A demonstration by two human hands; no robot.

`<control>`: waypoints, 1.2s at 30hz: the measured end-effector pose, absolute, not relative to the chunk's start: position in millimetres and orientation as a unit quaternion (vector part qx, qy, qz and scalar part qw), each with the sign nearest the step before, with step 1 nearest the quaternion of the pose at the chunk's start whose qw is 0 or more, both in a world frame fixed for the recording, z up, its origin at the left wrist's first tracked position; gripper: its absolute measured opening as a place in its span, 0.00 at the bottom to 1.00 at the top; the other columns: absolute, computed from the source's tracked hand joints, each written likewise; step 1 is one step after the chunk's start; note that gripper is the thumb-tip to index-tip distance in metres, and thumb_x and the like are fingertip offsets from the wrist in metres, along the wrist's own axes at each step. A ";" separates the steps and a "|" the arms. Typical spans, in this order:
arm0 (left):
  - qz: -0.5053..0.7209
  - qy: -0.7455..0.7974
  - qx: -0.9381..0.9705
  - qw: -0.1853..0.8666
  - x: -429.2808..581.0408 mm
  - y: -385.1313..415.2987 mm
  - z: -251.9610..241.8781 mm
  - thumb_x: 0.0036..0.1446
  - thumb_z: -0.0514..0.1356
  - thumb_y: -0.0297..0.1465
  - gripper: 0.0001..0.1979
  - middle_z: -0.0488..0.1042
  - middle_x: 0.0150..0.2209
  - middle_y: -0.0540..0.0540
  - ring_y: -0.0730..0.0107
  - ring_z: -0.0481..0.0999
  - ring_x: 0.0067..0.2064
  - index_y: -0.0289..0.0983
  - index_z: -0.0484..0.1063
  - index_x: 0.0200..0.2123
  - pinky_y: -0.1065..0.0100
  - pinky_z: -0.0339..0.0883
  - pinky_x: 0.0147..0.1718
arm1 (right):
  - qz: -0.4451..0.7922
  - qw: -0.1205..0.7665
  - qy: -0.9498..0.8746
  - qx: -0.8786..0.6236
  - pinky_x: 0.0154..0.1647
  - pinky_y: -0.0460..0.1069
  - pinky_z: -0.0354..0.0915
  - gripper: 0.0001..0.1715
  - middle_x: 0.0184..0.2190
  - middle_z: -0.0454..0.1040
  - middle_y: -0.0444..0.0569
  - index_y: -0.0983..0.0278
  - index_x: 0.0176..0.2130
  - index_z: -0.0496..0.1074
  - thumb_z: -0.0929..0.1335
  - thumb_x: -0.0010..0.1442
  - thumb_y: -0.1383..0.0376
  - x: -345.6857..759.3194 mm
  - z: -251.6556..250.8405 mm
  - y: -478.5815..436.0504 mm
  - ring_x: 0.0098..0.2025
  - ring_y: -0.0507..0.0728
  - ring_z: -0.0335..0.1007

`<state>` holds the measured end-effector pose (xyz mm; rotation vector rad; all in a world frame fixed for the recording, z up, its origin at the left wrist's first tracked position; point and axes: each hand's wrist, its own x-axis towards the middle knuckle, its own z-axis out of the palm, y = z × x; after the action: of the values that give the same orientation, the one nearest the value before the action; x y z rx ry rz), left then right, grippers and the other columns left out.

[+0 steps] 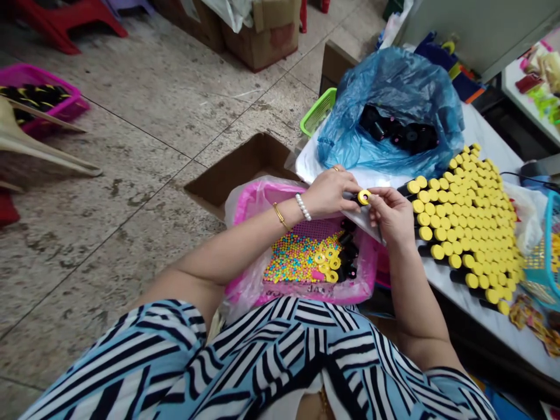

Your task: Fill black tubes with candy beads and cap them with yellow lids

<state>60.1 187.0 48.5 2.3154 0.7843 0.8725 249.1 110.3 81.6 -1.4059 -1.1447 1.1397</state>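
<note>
My left hand (333, 191) is closed around a small black cylinder whose end points up at me. A yellow ring (360, 201) with a pinkish centre sits at that end. The fingertips of my right hand (394, 217) pinch the ring's edge from the other side. Below my hands is a pink basket (367, 262) lined with clear plastic. In it lie many small coloured beads (291, 256), several loose yellow rings (333, 263) and several black cylinders (349, 254). Most of the black piece in my left hand is hidden by my fingers.
Right of my hands, many black cylinders with yellow ends (468, 216) stand packed on the white table (464, 303). A blue plastic bag (350, 116) of black parts is behind them. An open cardboard box (245, 157) and a green basket (321, 111) are beyond the pink basket.
</note>
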 end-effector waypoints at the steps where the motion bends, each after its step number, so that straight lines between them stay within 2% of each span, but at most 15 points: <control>1: 0.323 0.294 0.859 0.267 60.2 186.9 48.0 0.54 0.73 0.41 0.15 0.83 0.42 0.47 0.61 0.76 0.45 0.45 0.85 0.44 0.59 0.63 0.51 | 0.467 0.484 -0.467 -0.574 0.13 0.42 0.61 0.16 0.19 0.69 0.36 0.61 0.40 0.79 0.80 0.55 0.57 249.1 81.4 109.1 0.16 0.47 0.61; 9: 0.324 0.293 0.864 0.249 60.0 186.0 45.8 0.55 0.72 0.43 0.15 0.80 0.37 0.47 0.60 0.73 0.43 0.47 0.85 0.45 0.59 0.63 0.48 | 0.468 0.476 -0.471 -0.576 0.13 0.43 0.61 0.15 0.19 0.69 0.36 0.60 0.39 0.77 0.79 0.56 0.56 249.9 76.3 110.8 0.16 0.47 0.61; 12: 0.321 0.293 0.867 0.244 61.0 186.3 44.5 0.56 0.72 0.44 0.14 0.78 0.35 0.47 0.61 0.73 0.41 0.46 0.85 0.43 0.59 0.62 0.48 | 0.463 0.481 -0.465 -0.581 0.13 0.42 0.60 0.14 0.20 0.70 0.36 0.60 0.39 0.77 0.78 0.57 0.56 248.4 75.5 111.8 0.16 0.47 0.61; 19: 0.332 0.285 0.861 0.260 58.8 181.8 52.3 0.56 0.70 0.41 0.11 0.77 0.30 0.48 0.63 0.73 0.37 0.42 0.85 0.39 0.58 0.63 0.48 | 0.446 0.480 -0.498 -0.568 0.16 0.44 0.63 0.16 0.23 0.74 0.38 0.60 0.39 0.75 0.78 0.57 0.54 246.2 75.9 111.2 0.16 0.47 0.64; 21: 0.337 0.305 0.834 0.312 56.4 176.3 63.4 0.59 0.67 0.41 0.13 0.78 0.29 0.48 0.66 0.74 0.33 0.40 0.85 0.42 0.61 0.65 0.43 | 0.447 0.476 -0.502 -0.568 0.16 0.44 0.64 0.17 0.21 0.72 0.37 0.59 0.39 0.74 0.78 0.58 0.53 246.8 74.4 110.9 0.16 0.48 0.64; 23: 0.324 0.334 0.782 0.414 55.2 169.5 75.5 0.64 0.62 0.45 0.18 0.77 0.26 0.48 0.69 0.73 0.28 0.38 0.84 0.43 0.65 0.65 0.35 | 0.449 0.474 -0.504 -0.565 0.16 0.44 0.64 0.17 0.20 0.70 0.35 0.59 0.39 0.74 0.78 0.58 0.52 247.4 73.3 110.1 0.16 0.48 0.64; 27: 0.245 0.335 0.650 0.637 59.1 159.8 88.8 0.70 0.55 0.51 0.27 0.78 0.24 0.45 0.76 0.69 0.18 0.35 0.82 0.38 0.68 0.61 0.23 | 0.448 0.470 -0.520 -0.555 0.19 0.45 0.66 0.16 0.20 0.70 0.36 0.58 0.39 0.73 0.77 0.61 0.52 245.3 80.4 109.9 0.18 0.49 0.67; 32: 0.294 0.323 0.512 0.739 67.2 156.0 81.7 0.70 0.57 0.50 0.25 0.83 0.31 0.41 0.76 0.75 0.22 0.35 0.80 0.48 0.71 0.66 0.21 | 0.446 0.466 -0.534 -0.546 0.20 0.43 0.65 0.17 0.22 0.69 0.37 0.56 0.41 0.72 0.76 0.62 0.50 240.5 94.0 120.1 0.19 0.47 0.66; 36: 0.272 0.347 0.420 0.793 72.5 148.9 73.9 0.69 0.61 0.47 0.21 0.83 0.30 0.42 0.70 0.82 0.27 0.35 0.80 0.48 0.70 0.74 0.24 | 0.471 0.461 -0.512 -0.552 0.18 0.43 0.65 0.18 0.23 0.70 0.37 0.57 0.40 0.73 0.77 0.60 0.50 245.8 82.8 116.6 0.19 0.48 0.65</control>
<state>72.5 148.9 73.9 0.9023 0.7471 0.5843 245.8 116.6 82.8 -1.3577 -1.2592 1.1582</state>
